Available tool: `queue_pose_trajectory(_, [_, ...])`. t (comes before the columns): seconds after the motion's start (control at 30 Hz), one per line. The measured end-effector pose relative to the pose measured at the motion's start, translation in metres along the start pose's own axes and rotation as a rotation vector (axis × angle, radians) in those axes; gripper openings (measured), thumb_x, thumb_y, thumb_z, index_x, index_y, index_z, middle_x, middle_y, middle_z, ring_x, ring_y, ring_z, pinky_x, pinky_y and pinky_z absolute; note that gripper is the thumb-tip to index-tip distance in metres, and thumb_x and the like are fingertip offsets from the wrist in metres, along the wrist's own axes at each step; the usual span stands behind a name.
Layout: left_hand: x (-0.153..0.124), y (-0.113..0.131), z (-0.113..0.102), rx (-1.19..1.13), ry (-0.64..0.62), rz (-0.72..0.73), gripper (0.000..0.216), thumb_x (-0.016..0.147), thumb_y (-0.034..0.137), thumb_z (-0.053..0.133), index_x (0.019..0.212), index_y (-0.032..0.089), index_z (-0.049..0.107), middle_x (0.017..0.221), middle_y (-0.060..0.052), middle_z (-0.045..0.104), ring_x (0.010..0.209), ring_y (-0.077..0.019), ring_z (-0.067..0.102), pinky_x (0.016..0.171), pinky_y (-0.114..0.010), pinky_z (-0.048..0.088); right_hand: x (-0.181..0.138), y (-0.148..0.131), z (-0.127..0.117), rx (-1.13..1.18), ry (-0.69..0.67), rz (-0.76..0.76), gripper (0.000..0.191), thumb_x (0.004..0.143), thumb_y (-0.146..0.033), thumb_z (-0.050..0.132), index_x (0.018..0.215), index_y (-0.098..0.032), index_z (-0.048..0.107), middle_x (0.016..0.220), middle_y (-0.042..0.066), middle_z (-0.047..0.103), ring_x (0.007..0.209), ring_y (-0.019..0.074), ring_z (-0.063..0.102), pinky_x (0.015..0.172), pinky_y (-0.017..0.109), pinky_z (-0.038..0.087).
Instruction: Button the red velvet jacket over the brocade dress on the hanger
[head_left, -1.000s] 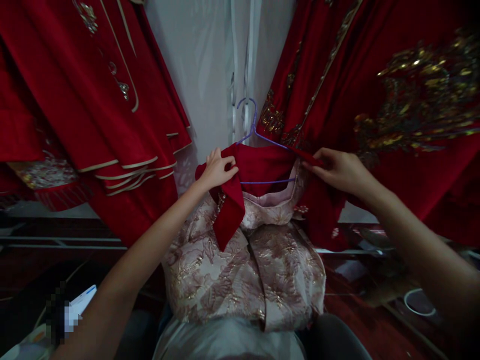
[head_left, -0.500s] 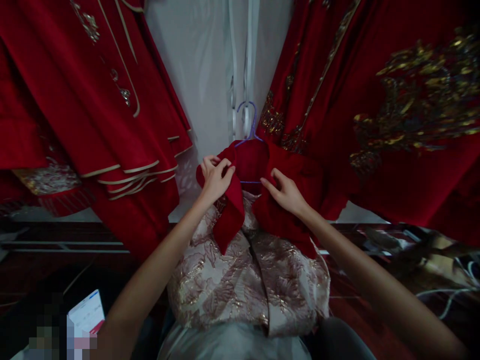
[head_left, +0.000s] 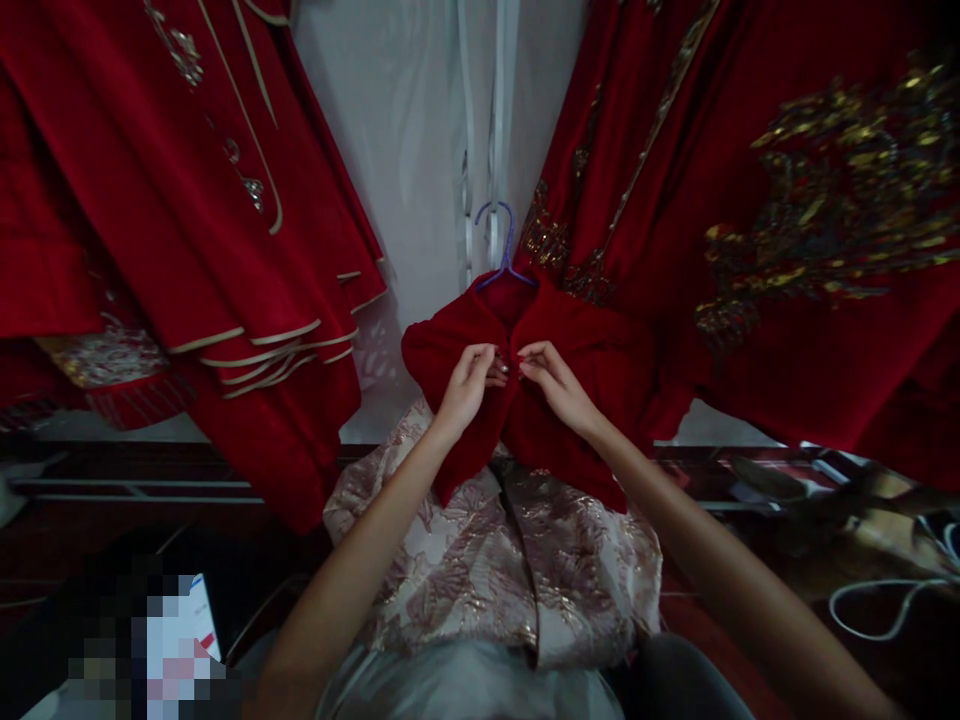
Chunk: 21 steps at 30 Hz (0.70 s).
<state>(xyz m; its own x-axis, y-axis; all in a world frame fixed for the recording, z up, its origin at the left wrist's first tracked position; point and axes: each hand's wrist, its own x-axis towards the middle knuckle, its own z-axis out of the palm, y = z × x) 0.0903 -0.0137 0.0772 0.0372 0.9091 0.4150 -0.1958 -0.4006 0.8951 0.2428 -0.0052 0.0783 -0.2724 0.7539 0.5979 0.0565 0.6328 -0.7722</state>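
Observation:
A short red jacket (head_left: 615,350) sits on a purple hanger (head_left: 507,262), its two front panels drawn close together. My left hand (head_left: 472,385) pinches the front edge of the panel on the left. Opposite it, my right hand (head_left: 556,385) pinches the edge of the other panel, with a narrow gap between the fingertips of both hands. Whatever small fastening may lie within the fingers is too dim to make out. Beneath the jacket, a pale brocade garment (head_left: 450,570) with pinkish-gold patterns spreads across my lap.
Long red garments (head_left: 300,250) with cream piping hang on the left. More red garments (head_left: 810,370), with gold sequins, hang on the right. A pale curtain-like surface (head_left: 382,120) is behind. A lit phone (head_left: 199,615) shows at lower left, and a white cable (head_left: 870,635) at lower right.
Both hands have moved inward to the middle, bringing the jacket's front panels together. The hanger's lower bar and the inside of the jacket are now mostly covered.

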Motion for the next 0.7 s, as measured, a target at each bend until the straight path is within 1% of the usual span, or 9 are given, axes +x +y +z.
queue_pose_trajectory(0.07, [-0.009,-0.008,-0.001,-0.037,0.04,0.043,0.025,0.08,0.036,0.058,0.099,0.019,0.052,0.09,-0.004,0.062,0.083,-0.0121,0.061,0.078,-0.026,0.049,-0.001,0.001,-0.001,0.071,0.006,0.007,0.02,0.083,-0.037,0.054,0.098,-0.025,0.05,0.092,0.001,0.055,0.085,0.0141,0.055,0.082,0.03,0.046])
queue_pose_trajectory(0.13, [-0.015,-0.013,-0.001,-0.037,0.038,0.107,0.026,0.075,0.029,0.064,0.096,0.019,0.055,0.097,-0.005,0.063,0.091,-0.013,0.061,0.088,-0.028,0.046,-0.002,0.001,-0.001,0.088,0.009,-0.007,0.022,0.081,-0.037,0.058,0.098,-0.025,0.053,0.094,0.002,0.056,0.087,0.0143,0.055,0.085,0.031,0.046])
queue_pose_trajectory(0.17, [-0.016,-0.015,0.0,-0.036,0.028,0.128,0.025,0.074,0.027,0.066,0.095,0.019,0.056,0.099,-0.005,0.063,0.093,-0.0132,0.06,0.09,-0.028,0.045,-0.002,0.002,-0.001,0.087,0.013,-0.017,0.023,0.08,-0.037,0.06,0.098,-0.025,0.054,0.095,0.002,0.057,0.088,0.0145,0.056,0.086,0.031,0.046])
queue_pose_trajectory(0.27, [-0.016,-0.015,0.0,-0.031,0.018,0.139,0.024,0.072,0.027,0.068,0.092,0.018,0.059,0.096,-0.005,0.064,0.09,-0.0131,0.061,0.088,-0.029,0.046,0.0,0.004,0.0,0.087,0.038,-0.042,0.024,0.078,-0.038,0.063,0.096,-0.024,0.055,0.094,0.002,0.058,0.089,0.0147,0.057,0.087,0.031,0.047])
queue_pose_trajectory(0.43, [-0.009,-0.01,-0.001,-0.027,0.008,0.126,0.029,0.066,0.027,0.074,0.091,0.018,0.062,0.089,-0.005,0.066,0.084,-0.0135,0.062,0.084,-0.03,0.049,0.003,0.006,0.004,0.044,0.111,-0.047,0.026,0.077,-0.041,0.064,0.094,-0.024,0.053,0.093,0.003,0.059,0.086,0.0152,0.059,0.084,0.032,0.049])
queue_pose_trajectory(0.7, [-0.005,-0.009,-0.001,-0.033,0.036,0.096,0.025,0.064,0.028,0.075,0.084,0.017,0.066,0.089,-0.005,0.069,0.086,-0.0164,0.065,0.088,-0.034,0.049,0.001,-0.001,0.011,-0.026,0.225,-0.048,0.026,0.078,-0.043,0.062,0.091,-0.024,0.052,0.091,0.004,0.063,0.084,0.0163,0.061,0.078,0.032,0.052])
